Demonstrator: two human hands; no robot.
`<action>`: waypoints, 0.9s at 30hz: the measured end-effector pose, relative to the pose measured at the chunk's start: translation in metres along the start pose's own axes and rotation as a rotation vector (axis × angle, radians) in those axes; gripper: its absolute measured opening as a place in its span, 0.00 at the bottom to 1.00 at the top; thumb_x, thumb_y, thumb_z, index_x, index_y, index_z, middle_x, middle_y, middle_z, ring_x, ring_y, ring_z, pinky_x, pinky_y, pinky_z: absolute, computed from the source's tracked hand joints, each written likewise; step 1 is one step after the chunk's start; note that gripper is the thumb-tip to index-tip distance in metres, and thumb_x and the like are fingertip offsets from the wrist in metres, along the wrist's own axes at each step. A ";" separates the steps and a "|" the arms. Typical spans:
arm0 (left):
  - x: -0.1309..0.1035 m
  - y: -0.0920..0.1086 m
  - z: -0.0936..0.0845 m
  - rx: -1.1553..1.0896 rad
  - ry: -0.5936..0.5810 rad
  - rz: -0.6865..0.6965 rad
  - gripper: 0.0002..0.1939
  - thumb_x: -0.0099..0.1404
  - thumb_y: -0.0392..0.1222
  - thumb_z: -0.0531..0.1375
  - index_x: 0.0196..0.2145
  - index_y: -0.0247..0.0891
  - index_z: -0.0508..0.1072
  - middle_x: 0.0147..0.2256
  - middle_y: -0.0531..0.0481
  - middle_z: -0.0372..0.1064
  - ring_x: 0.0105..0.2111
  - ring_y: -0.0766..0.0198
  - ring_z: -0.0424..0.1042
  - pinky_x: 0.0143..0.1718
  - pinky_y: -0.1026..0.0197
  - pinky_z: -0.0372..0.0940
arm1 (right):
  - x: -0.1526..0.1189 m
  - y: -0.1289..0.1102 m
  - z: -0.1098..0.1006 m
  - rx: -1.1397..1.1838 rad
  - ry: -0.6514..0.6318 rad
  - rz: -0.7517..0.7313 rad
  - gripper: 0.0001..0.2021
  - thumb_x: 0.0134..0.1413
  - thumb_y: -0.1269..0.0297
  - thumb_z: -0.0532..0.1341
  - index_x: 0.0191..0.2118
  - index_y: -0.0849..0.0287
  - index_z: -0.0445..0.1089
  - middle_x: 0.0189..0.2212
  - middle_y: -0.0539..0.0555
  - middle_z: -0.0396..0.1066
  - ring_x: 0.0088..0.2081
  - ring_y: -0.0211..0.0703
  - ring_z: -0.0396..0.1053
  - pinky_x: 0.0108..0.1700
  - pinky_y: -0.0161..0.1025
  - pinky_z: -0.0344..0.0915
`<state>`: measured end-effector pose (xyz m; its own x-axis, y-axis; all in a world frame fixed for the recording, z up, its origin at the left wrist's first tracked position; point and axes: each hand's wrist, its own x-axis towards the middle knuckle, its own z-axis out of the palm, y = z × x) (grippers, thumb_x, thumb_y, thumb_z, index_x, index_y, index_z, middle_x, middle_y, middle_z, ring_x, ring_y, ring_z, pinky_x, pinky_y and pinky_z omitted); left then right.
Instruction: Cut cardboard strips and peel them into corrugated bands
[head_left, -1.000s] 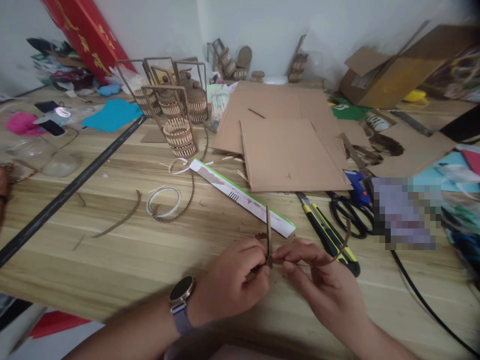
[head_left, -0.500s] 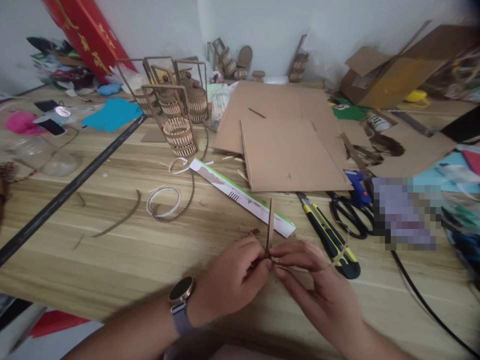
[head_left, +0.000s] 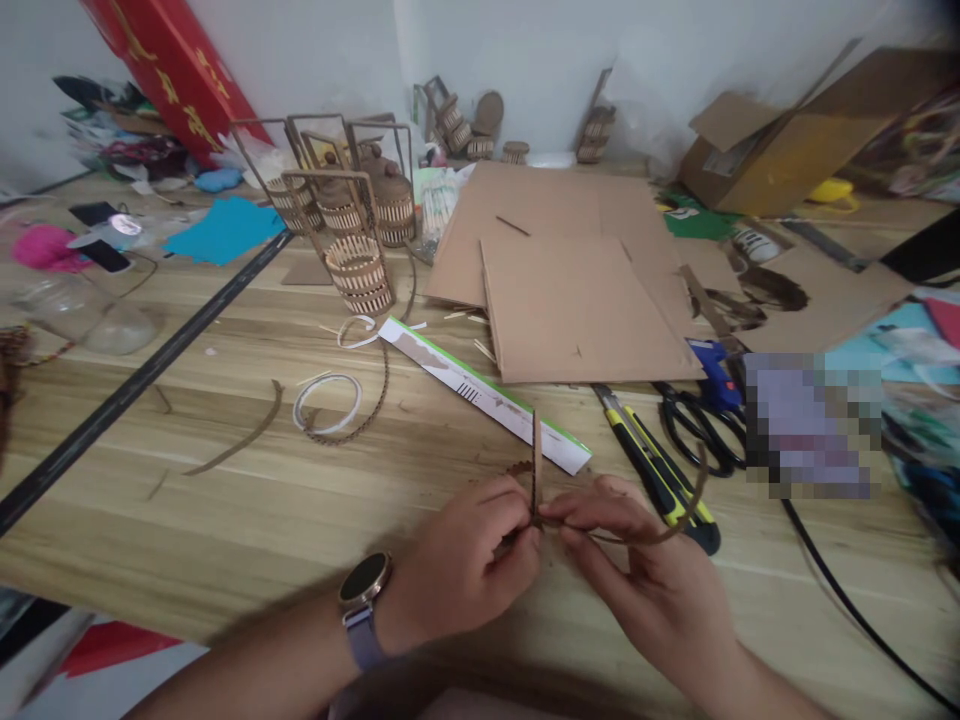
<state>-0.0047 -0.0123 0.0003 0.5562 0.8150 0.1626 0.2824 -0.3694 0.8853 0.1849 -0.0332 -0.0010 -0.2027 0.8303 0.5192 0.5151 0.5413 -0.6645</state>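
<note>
My left hand (head_left: 476,545), with a watch on its wrist, is closed with thumb and fingers pinched on a brown cardboard strip (head_left: 537,450) that stands upright. A brown scalloped edge peeks out just behind its fingers; the rest of that piece is hidden. Close beside it, my right hand (head_left: 649,575) pinches a thin brown paper strip (head_left: 691,510) near the foot of the upright one. The thin strip's free end passes under the right fingers and curls up over a yellow-and-black utility knife (head_left: 660,470). Whether the two strips are joined is unclear.
Ahead lie a white-and-green strip (head_left: 480,390) and stacked cardboard sheets (head_left: 585,310). Black scissors (head_left: 697,430) and a blue glue gun (head_left: 716,372) are at right. Several small slatted baskets (head_left: 358,272) with tall handles stand back left. A white ring (head_left: 300,405) lies left.
The thin strip's free end at right has turned broadside and arcs higher. The upright strip has sunk slightly and shifted left. Both hands stay almost in place.
</note>
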 end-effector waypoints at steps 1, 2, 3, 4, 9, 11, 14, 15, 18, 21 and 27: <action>0.000 0.000 0.000 0.002 0.000 0.006 0.10 0.67 0.33 0.52 0.27 0.40 0.60 0.31 0.51 0.64 0.32 0.64 0.65 0.34 0.62 0.59 | 0.000 0.000 0.000 0.008 0.000 0.014 0.06 0.60 0.70 0.61 0.39 0.49 0.70 0.32 0.48 0.80 0.34 0.44 0.78 0.41 0.43 0.73; 0.000 0.001 0.000 0.004 -0.001 0.009 0.10 0.67 0.33 0.51 0.27 0.40 0.60 0.31 0.50 0.65 0.32 0.64 0.65 0.34 0.62 0.59 | -0.001 0.001 0.000 0.014 -0.002 0.024 0.06 0.60 0.69 0.60 0.39 0.49 0.70 0.32 0.48 0.80 0.34 0.44 0.78 0.40 0.43 0.73; 0.000 0.001 -0.001 0.004 -0.001 0.012 0.10 0.67 0.33 0.51 0.27 0.40 0.60 0.31 0.50 0.64 0.32 0.64 0.65 0.34 0.63 0.59 | -0.001 0.001 0.000 0.017 -0.001 0.029 0.05 0.60 0.69 0.61 0.39 0.49 0.70 0.32 0.48 0.80 0.34 0.43 0.78 0.40 0.42 0.73; 0.001 0.001 -0.001 0.004 0.000 0.014 0.10 0.67 0.33 0.51 0.27 0.40 0.60 0.31 0.51 0.64 0.32 0.64 0.65 0.34 0.63 0.59 | -0.002 0.002 0.000 0.017 0.003 0.031 0.05 0.60 0.69 0.61 0.39 0.49 0.70 0.32 0.48 0.80 0.35 0.43 0.78 0.40 0.42 0.73; 0.002 0.001 -0.002 0.005 -0.006 0.042 0.10 0.66 0.32 0.51 0.27 0.40 0.59 0.30 0.51 0.64 0.31 0.65 0.64 0.33 0.63 0.58 | -0.003 0.004 0.001 0.030 0.016 0.050 0.04 0.60 0.68 0.62 0.38 0.49 0.69 0.32 0.47 0.80 0.34 0.42 0.78 0.42 0.43 0.73; 0.002 0.001 -0.002 0.002 -0.012 0.047 0.11 0.66 0.32 0.52 0.26 0.40 0.58 0.29 0.51 0.63 0.31 0.65 0.64 0.33 0.63 0.58 | -0.003 0.004 0.001 0.041 0.010 0.064 0.04 0.61 0.68 0.61 0.39 0.49 0.69 0.31 0.47 0.80 0.34 0.43 0.78 0.40 0.42 0.73; 0.002 0.000 -0.002 -0.013 -0.010 0.030 0.12 0.67 0.33 0.52 0.26 0.40 0.57 0.29 0.52 0.62 0.31 0.64 0.64 0.33 0.62 0.57 | -0.003 0.003 0.001 0.030 0.011 0.042 0.05 0.60 0.69 0.61 0.39 0.49 0.69 0.32 0.47 0.80 0.34 0.42 0.77 0.41 0.43 0.73; 0.001 0.000 -0.002 -0.020 -0.010 0.020 0.12 0.68 0.35 0.52 0.26 0.40 0.58 0.29 0.52 0.62 0.31 0.64 0.63 0.33 0.62 0.57 | -0.003 0.003 0.001 0.020 0.016 0.026 0.06 0.60 0.69 0.61 0.39 0.49 0.68 0.33 0.47 0.80 0.34 0.42 0.78 0.42 0.44 0.72; 0.000 -0.002 -0.002 -0.037 -0.013 -0.031 0.13 0.71 0.42 0.54 0.28 0.39 0.61 0.30 0.52 0.62 0.31 0.64 0.63 0.33 0.62 0.56 | -0.004 0.002 0.002 -0.012 0.031 -0.019 0.07 0.60 0.70 0.61 0.41 0.49 0.67 0.34 0.47 0.80 0.36 0.42 0.78 0.44 0.44 0.71; 0.000 -0.003 0.000 -0.026 -0.010 -0.075 0.13 0.72 0.45 0.54 0.30 0.39 0.62 0.30 0.53 0.62 0.32 0.64 0.63 0.33 0.62 0.56 | -0.005 0.001 0.002 -0.043 0.032 -0.052 0.08 0.61 0.71 0.61 0.42 0.49 0.66 0.35 0.48 0.80 0.36 0.43 0.78 0.46 0.45 0.69; 0.001 -0.005 0.002 0.030 -0.001 -0.074 0.11 0.72 0.37 0.51 0.29 0.39 0.61 0.30 0.52 0.62 0.32 0.63 0.63 0.33 0.61 0.56 | 0.000 -0.001 0.003 -0.129 -0.008 -0.141 0.06 0.62 0.70 0.60 0.41 0.51 0.66 0.36 0.49 0.80 0.38 0.44 0.78 0.43 0.45 0.69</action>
<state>-0.0037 -0.0106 -0.0048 0.5334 0.8403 0.0970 0.3463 -0.3216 0.8813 0.1824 -0.0335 -0.0022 -0.2865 0.7487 0.5978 0.5834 0.6313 -0.5110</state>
